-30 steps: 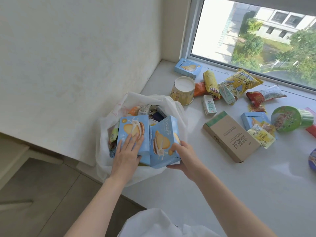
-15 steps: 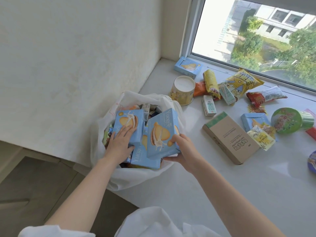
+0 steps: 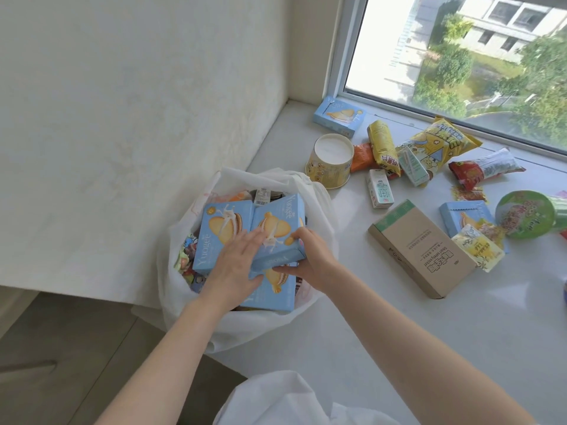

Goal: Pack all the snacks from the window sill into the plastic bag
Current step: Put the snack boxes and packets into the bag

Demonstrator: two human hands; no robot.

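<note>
A white plastic bag hangs open at the sill's left edge, stuffed with snacks. Three blue biscuit boxes lie on top of it. My left hand rests flat, fingers spread, across the left blue box and the right blue box. My right hand grips the right box at its near end. A third blue box lies under them. Loose snacks remain on the window sill.
On the sill lie a brown carton, a yellow cup, a blue box by the window, yellow and red packets, small milk cartons, a green bowl. The wall stands left; the floor drops below the bag.
The two top blue boxes have been tipped from upright to lying flatter on the bag. My left hand has slid right, across both boxes.
</note>
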